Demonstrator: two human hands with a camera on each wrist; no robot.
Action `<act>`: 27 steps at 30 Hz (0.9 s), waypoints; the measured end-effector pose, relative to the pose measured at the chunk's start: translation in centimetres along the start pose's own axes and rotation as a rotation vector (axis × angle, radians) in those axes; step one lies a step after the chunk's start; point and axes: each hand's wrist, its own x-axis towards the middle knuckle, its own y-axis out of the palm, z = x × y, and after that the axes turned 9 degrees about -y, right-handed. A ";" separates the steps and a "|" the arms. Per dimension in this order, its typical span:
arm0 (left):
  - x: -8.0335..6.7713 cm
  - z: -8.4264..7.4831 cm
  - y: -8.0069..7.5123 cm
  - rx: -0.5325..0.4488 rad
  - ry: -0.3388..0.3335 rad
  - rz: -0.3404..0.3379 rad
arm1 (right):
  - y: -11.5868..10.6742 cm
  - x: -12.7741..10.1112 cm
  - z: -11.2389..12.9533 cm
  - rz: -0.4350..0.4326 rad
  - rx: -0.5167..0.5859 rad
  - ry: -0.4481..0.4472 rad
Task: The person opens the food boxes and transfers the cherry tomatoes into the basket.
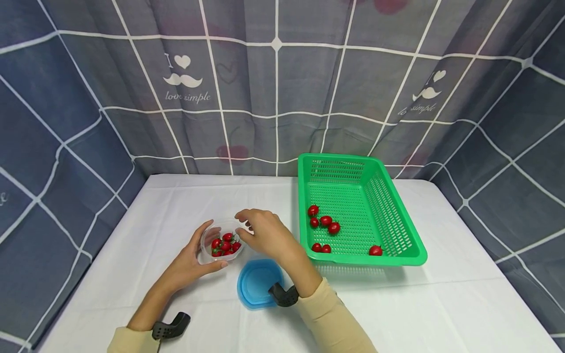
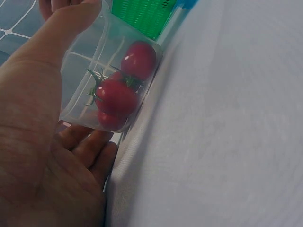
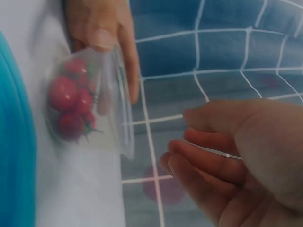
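My left hand [image 1: 187, 264] holds a small clear plastic container [image 1: 228, 222] on the white table, thumb on the near side and fingers around the left side. Several red cherry tomatoes [image 1: 226, 245] with green stems lie in its bottom. The left wrist view shows the tomatoes [image 2: 116, 97] through the clear wall. My right hand [image 1: 271, 235] hovers by the container's right rim, fingers loosely bent and apart. Nothing sits between those fingers in the right wrist view, where the right hand [image 3: 236, 161] is apart from the container [image 3: 106, 135].
A green perforated basket [image 1: 399, 211] stands to the right, with several cherry tomatoes [image 1: 334, 228] toward its left and near sides. Below my right forearm lies a blue lid [image 1: 256, 283] on the white tablecloth [image 1: 212, 318]. Grey checked curtains [image 1: 247, 88] enclose the table's back and sides.
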 end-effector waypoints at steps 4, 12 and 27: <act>-0.1 0.0 0.0 -0.007 0.000 0.004 | 1.1 0.3 0.3 0.026 -0.032 -0.025; -0.1 0.0 0.0 -0.033 0.022 0.013 | 3.0 0.7 0.8 0.075 -0.082 -0.054; -0.1 0.1 -0.1 -0.037 0.002 0.024 | 4.7 1.1 0.4 0.048 -0.097 -0.092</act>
